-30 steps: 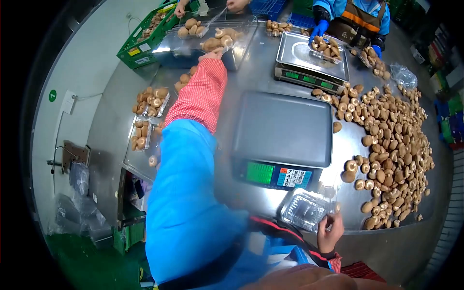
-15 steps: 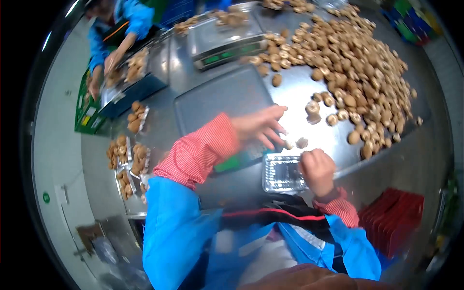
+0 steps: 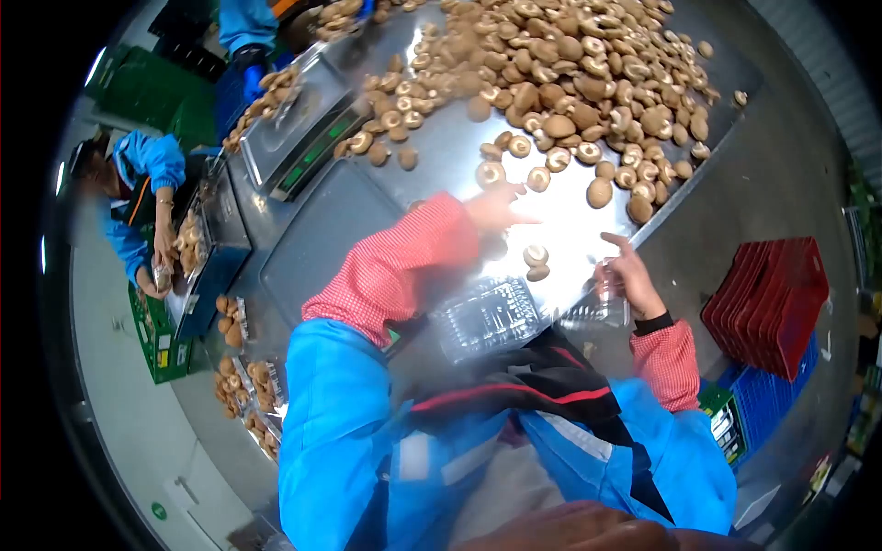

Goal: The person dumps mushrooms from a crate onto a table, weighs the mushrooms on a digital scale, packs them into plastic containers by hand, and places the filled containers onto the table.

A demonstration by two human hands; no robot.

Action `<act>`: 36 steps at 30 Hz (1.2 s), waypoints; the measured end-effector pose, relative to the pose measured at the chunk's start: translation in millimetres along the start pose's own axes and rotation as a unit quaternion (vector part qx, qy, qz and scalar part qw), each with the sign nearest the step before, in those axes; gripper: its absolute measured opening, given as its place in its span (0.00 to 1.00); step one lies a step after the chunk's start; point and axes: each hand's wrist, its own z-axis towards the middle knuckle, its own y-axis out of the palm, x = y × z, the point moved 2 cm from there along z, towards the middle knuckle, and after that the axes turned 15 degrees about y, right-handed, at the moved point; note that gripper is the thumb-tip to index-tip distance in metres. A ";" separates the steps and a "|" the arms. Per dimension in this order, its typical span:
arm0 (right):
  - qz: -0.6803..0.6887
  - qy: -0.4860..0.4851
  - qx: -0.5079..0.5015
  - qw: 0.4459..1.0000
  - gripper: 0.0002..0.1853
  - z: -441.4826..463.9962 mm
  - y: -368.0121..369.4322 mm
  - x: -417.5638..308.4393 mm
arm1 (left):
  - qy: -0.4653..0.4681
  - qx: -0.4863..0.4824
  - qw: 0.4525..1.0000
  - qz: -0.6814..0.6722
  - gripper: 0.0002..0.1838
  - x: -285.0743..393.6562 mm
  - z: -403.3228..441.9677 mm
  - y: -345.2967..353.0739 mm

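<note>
- Left hand (image 3: 493, 211): fingers look spread (blurred, though) over the surface (image 3: 448, 145), near the loose mushrooms (image 3: 570, 101).
- Right hand (image 3: 631, 274): one finger extended, beside clear plastic (image 3: 595, 310); cannot tell whether the others pinch it.
- Clear tray (image 3: 491, 317): at the surface's near edge; thin walls probably want light handling.

The left arm (image 3: 335, 413) is bent to the left of the clear plastic tray (image 3: 487, 317), its red-checked lower sleeve (image 3: 390, 266) slanting over toward the tray's far side. Beyond the tray, the left hand (image 3: 496, 209) is blurred, with fingers apart and pointing right. To the right of the tray, the right hand (image 3: 631, 277) stretches out its index finger (image 3: 619, 242) while the other fingers bend; their grip is unclear. A dark cuff (image 3: 652, 323) circles the right wrist, and the right forearm (image 3: 666, 363) angles back toward the body.
</note>
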 end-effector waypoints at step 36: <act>0.034 -0.263 0.112 0.958 0.32 195.8 -15.4 -71.3 | 0.024 0.250 0.965 0.077 0.53 36.9 97.0 30.7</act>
